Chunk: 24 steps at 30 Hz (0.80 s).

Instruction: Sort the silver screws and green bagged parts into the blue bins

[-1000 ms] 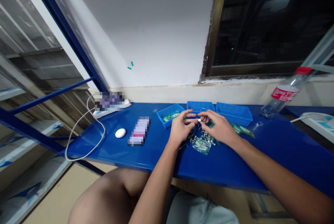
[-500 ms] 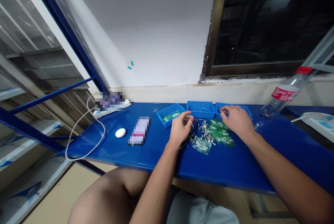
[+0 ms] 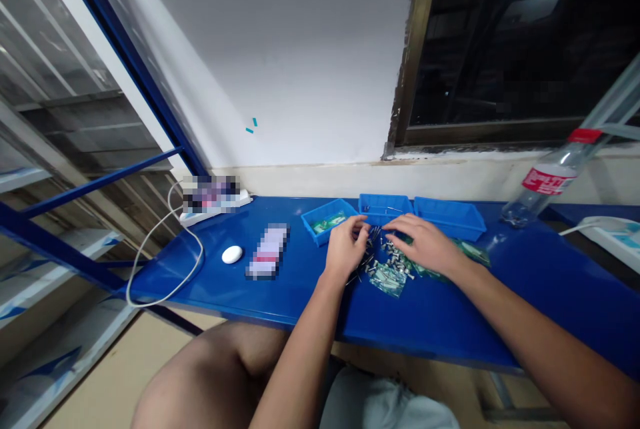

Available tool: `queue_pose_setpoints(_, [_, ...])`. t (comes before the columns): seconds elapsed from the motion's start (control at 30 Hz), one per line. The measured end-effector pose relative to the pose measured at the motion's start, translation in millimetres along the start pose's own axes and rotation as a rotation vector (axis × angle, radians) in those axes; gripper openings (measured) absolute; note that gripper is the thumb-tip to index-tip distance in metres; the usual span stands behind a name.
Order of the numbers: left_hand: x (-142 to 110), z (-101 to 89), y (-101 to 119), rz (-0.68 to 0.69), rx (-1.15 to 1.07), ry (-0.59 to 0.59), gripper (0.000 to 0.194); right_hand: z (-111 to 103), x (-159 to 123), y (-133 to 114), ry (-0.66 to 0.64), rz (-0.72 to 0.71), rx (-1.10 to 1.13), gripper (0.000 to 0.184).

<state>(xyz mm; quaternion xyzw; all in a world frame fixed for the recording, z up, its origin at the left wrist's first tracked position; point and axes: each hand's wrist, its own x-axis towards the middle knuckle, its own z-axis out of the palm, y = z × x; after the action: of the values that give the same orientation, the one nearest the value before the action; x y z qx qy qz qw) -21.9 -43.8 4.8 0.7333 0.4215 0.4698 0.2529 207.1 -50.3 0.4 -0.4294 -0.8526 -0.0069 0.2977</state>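
- Left hand [image 3: 345, 247]: you are resting it on the blue counter [image 3: 280, 286] at the near-left edge of the loose metal pins [image 3: 387, 257]; fingers curled toward thumb, though whether they are pinching a pin cannot be told from this view.
- Right hand [image 3: 425, 242]: you are laying it palm-down over the green circuit boards [image 3: 470, 252], fingers slightly spread and reaching toward the pins; nothing visibly gripped.
- Pins: lying in a scattered heap on the counter between both hands, just in front of the middle bin [image 3: 385, 206].
- Bins: left bin [image 3: 327, 219] is holding green pieces; right bin [image 3: 450, 216] is standing behind your right hand, contents unclear.
- Small bag [image 3: 386, 279]: lying at the near side of the heap.
- Handling advice: you are working with tiny, rolling parts, so single out one pin with fingertips, keep the wrist low, and sweep gently to avoid flicking strays off the edge.
- Periphery: water bottle [image 3: 547, 179] leaning far right; white oval object [image 3: 232, 254] and cable [image 3: 160, 262] well apart, left.
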Motion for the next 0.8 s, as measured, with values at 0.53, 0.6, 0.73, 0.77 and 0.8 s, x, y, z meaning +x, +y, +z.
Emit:
queue_pose_setpoints(0.53, [-0.4, 2.9, -5.9, 0.013, 0.086, -0.052, 0.025, 15.0, 17.4, -0.5, -0.287, -0.105, -0.067, 0.022])
queue_pose_setpoints(0.6, [-0.9, 2.7, -6.6, 0.019, 0.092, -0.061, 0.025, 13.9, 20.5, 0.3, -0.31, -0.118, -0.051, 0.023])
queue_pose_setpoints(0.73, [-1.6, 2.3, -7.0, 0.038, 0.116, -0.072, 0.026, 11.8, 22.1, -0.4, -0.2, -0.135, 0.016, 0.026])
queue_pose_setpoints(0.77, [-1.7, 2.2, -6.7, 0.045, 0.121, -0.074, 0.026, 11.5, 21.4, -1.6, -0.134, -0.136, 0.041, 0.027])
queue_pose_setpoints(0.8, [-1.9, 2.0, -6.1, 0.05, 0.124, -0.075, 0.026, 11.2, 20.4, -3.2, -0.066, -0.134, 0.068, 0.028])
